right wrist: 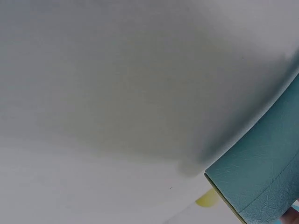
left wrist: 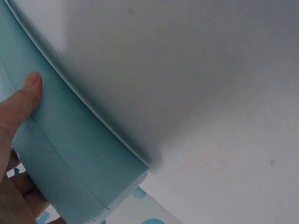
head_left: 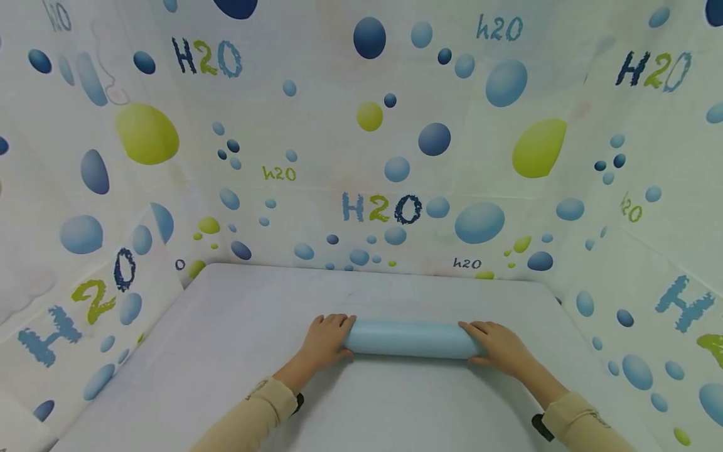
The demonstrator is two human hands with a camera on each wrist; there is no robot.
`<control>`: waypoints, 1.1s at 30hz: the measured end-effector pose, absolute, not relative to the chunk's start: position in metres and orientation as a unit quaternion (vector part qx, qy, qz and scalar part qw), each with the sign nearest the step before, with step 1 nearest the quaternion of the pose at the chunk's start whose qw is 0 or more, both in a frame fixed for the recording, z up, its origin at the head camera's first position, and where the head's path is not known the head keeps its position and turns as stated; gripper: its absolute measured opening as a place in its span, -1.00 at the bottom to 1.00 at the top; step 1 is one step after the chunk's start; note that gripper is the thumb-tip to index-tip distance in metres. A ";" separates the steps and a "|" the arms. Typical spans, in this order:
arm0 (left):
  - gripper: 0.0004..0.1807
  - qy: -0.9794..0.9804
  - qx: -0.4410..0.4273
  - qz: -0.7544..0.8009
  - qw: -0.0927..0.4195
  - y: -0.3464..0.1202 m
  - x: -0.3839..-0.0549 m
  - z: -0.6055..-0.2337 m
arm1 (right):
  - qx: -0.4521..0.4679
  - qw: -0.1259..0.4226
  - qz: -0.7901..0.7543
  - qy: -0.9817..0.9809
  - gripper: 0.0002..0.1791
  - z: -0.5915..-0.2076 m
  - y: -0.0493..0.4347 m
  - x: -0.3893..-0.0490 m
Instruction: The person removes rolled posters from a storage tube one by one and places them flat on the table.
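A light blue roll [head_left: 412, 339] lies crosswise on the white table, its surface finely grained like leather. My left hand [head_left: 326, 342] grips its left end, with the fingers over the top and the thumb on the near side. At the opposite end my right hand [head_left: 499, 345] holds it in the same way. In the left wrist view the left thumb [left wrist: 25, 100] presses on the roll [left wrist: 79, 140], where a thin line runs lengthwise. The right wrist view shows the roll's end [right wrist: 261, 172] and only a bit of a finger [right wrist: 290, 217]; most of that hand is out of frame.
The white tabletop [head_left: 271, 301] spreads around the roll on all sides. Behind it and at both sides hang white sheets [head_left: 322, 125] printed with blue and green drops and H2O lettering. Beige sleeves [head_left: 254, 408] with dark wrist straps cover the forearms.
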State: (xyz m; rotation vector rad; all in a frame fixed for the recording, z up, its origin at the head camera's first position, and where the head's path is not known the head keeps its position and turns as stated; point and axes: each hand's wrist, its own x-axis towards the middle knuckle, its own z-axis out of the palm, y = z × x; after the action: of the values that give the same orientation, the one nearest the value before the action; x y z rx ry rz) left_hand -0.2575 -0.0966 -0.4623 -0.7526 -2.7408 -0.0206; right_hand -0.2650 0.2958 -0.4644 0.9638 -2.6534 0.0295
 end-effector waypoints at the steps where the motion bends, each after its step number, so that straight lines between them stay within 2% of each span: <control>1: -0.19 -0.953 -0.261 -0.004 0.150 -0.095 -0.255 -0.462 | 0.339 0.160 0.014 -0.927 -0.14 -0.465 0.298 -0.263; 11: -0.20 -0.948 -0.269 0.018 0.170 -0.077 -0.233 -0.459 | 0.353 0.189 0.025 -0.916 -0.14 -0.467 0.316 -0.241; 20: -0.19 -0.943 -0.278 0.027 0.183 -0.068 -0.218 -0.464 | 0.342 0.181 0.027 -0.922 -0.13 -0.470 0.328 -0.225; 28: -0.21 -0.943 -0.279 0.025 0.178 -0.065 -0.212 -0.466 | 0.366 0.215 0.028 -0.905 -0.10 -0.472 0.331 -0.221; 33: -0.21 -0.944 -0.281 0.013 0.175 -0.065 -0.210 -0.466 | 0.363 0.211 0.032 -0.907 -0.09 -0.472 0.330 -0.220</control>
State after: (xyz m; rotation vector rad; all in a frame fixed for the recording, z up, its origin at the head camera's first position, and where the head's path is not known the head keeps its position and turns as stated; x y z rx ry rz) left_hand -0.2102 -0.0652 -0.4664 -0.7953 -2.6744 0.0378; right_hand -0.2197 0.3303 -0.4720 1.0078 -2.5213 0.0881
